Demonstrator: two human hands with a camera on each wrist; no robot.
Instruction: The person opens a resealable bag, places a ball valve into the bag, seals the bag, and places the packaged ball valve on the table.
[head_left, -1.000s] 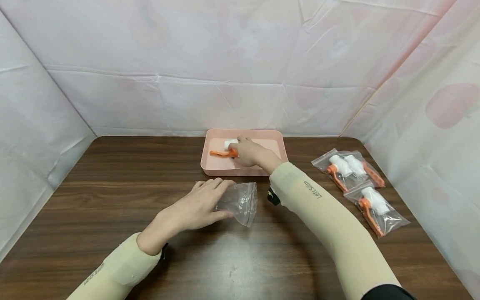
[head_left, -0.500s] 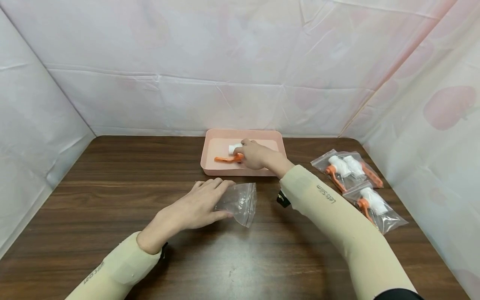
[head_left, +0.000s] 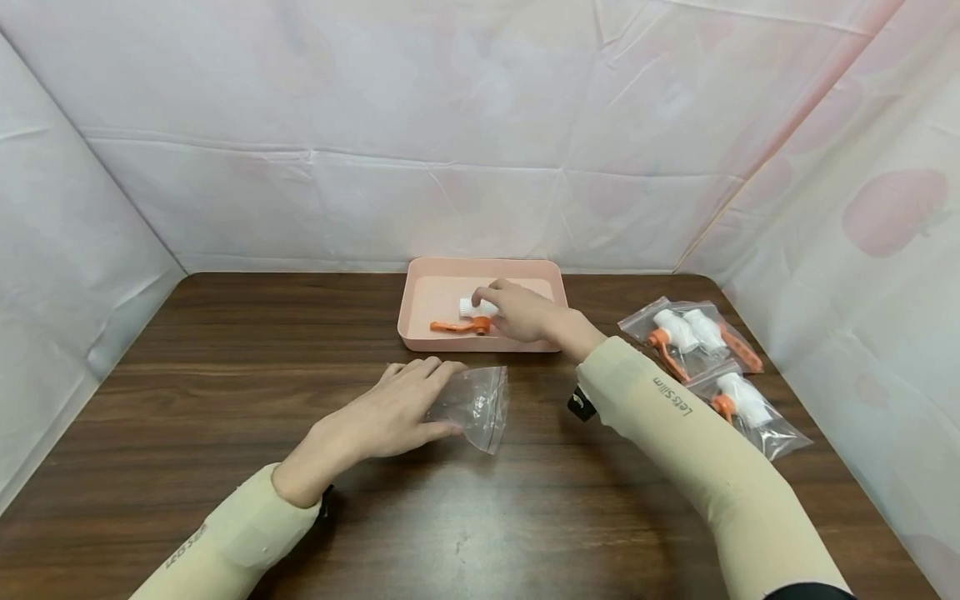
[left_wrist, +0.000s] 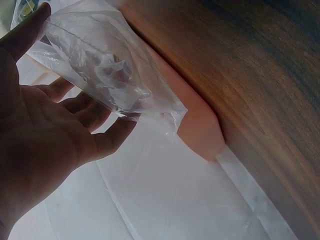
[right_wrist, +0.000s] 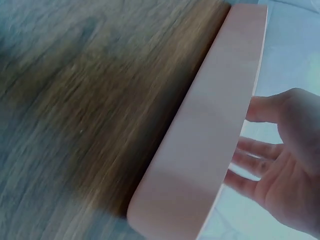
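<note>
My left hand (head_left: 386,414) holds a clear zip bag (head_left: 474,408) over the table in the head view, thumb on one side and fingers on the other. No contents show in this bag (left_wrist: 107,65) in the left wrist view. Inside the pink tray (head_left: 480,344), my right hand (head_left: 525,312) grips a white plastic ball valve (head_left: 468,308) with an orange lever handle (head_left: 453,327). Its fingers curl over the white body, and the handle points left. From the right wrist, the tray wall (right_wrist: 200,125) hides the valve and fingertips of my right hand (right_wrist: 285,165).
At the right of the wooden table (head_left: 247,358) lie clear bags (head_left: 693,342) holding more white and orange valves, the nearest bag (head_left: 750,417) partly behind my right forearm. Pale fabric walls (head_left: 465,167) stand along the table's back and sides.
My right hand and the valve have shifted right and nearer within the tray, and more of the valve shows beside the fingers. My left hand stays with the bag.
</note>
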